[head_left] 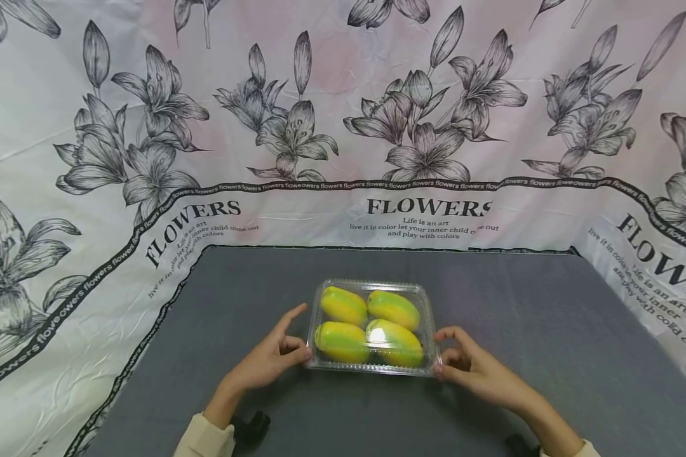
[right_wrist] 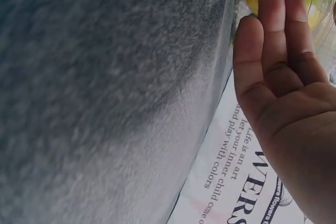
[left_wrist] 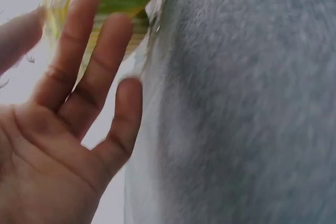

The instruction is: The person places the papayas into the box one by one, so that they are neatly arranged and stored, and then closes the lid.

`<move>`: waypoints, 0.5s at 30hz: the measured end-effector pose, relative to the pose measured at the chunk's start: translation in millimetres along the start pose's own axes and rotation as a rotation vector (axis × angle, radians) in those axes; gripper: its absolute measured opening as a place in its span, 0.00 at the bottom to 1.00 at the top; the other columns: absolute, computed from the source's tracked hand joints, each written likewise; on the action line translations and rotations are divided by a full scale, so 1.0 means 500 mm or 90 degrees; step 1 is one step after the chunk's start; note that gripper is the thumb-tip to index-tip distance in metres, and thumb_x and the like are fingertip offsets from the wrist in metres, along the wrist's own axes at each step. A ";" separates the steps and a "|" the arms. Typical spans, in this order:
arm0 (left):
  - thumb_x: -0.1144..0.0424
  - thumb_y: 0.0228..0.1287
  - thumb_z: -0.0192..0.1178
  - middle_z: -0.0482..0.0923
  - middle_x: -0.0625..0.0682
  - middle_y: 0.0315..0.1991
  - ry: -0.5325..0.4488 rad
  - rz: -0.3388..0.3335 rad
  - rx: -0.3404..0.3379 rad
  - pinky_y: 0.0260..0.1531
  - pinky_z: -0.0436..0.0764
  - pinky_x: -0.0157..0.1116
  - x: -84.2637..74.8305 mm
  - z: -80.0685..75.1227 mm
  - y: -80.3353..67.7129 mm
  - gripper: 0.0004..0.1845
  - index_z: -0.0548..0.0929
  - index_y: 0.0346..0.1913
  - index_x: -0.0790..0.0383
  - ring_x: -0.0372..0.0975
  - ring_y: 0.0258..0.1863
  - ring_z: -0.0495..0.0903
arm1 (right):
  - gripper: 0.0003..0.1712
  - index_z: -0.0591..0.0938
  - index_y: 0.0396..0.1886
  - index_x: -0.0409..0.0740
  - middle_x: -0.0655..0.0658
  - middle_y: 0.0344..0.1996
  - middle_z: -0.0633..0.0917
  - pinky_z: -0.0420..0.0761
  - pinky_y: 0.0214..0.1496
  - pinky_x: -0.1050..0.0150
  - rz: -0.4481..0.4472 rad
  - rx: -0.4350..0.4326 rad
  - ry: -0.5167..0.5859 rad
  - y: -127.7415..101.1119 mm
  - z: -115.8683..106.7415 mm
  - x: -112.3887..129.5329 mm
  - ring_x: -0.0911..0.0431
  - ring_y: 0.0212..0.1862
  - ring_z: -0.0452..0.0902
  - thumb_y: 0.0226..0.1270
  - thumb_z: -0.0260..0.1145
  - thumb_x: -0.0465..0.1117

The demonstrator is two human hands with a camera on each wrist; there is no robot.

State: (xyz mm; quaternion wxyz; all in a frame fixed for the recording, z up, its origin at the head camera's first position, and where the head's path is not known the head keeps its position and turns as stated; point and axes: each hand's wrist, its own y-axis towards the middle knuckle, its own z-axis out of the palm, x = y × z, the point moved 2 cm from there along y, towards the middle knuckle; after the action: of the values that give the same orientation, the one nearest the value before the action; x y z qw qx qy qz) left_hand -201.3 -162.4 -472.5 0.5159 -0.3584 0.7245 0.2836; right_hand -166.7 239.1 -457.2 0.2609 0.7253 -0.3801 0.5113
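Note:
A clear plastic clamshell box [head_left: 371, 369] lies before me in the head view. Inside it sit several yellow-green mangoes [head_left: 343, 343]. My left hand [head_left: 265, 358] holds the near left corner, thumb at the edge, its index finger pointing away past the side. My right hand [head_left: 480, 374] grips the near right corner between thumb and bent fingers. In the left wrist view, the left fingers [left_wrist: 110, 51] overlap the box's side. The right fingers [right_wrist: 273, 40] likewise lie against the box in the right wrist view. The fingers' undersides are hidden in the head view.
A grey cloth [head_left: 251, 273] covers the table. White fabric [head_left: 297, 216] printed with flowers and lettering rises behind and along both sides. Dark straps or devices [head_left: 251, 428] are at the wrists, below cream sleeves [head_left: 206, 438].

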 end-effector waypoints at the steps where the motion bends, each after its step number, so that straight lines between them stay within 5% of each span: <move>1: 0.61 0.77 0.57 0.82 0.67 0.32 0.004 0.014 -0.007 0.36 0.79 0.37 0.002 0.001 0.002 0.44 0.40 0.83 0.48 0.49 0.29 0.78 | 0.29 0.57 0.67 0.36 0.30 0.37 0.85 0.84 0.46 0.62 0.002 0.001 0.010 0.002 0.000 0.000 0.53 0.43 0.86 0.77 0.61 0.39; 8: 0.68 0.78 0.52 0.76 0.71 0.30 -0.003 0.110 -0.071 0.28 0.73 0.36 0.012 0.015 0.017 0.20 0.66 0.69 0.66 0.43 0.23 0.67 | 0.31 0.55 0.67 0.34 0.38 0.33 0.86 0.88 0.44 0.57 -0.002 -0.040 0.068 0.018 0.000 -0.002 0.54 0.39 0.87 0.76 0.61 0.35; 15: 0.66 0.78 0.54 0.86 0.59 0.36 0.059 0.113 -0.143 0.31 0.77 0.32 0.019 0.018 0.019 0.09 0.76 0.55 0.63 0.36 0.27 0.76 | 0.22 0.61 0.58 0.31 0.43 0.33 0.87 0.88 0.43 0.56 -0.001 -0.058 0.095 0.029 -0.001 -0.007 0.53 0.36 0.87 0.76 0.61 0.35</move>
State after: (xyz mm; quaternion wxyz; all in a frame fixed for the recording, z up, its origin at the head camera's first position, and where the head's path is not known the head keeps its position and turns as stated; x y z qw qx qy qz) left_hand -206.2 -152.1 -484.0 0.4114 -0.3611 0.7403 0.3904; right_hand -179.4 232.0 -460.7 0.3215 0.6728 -0.3823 0.5457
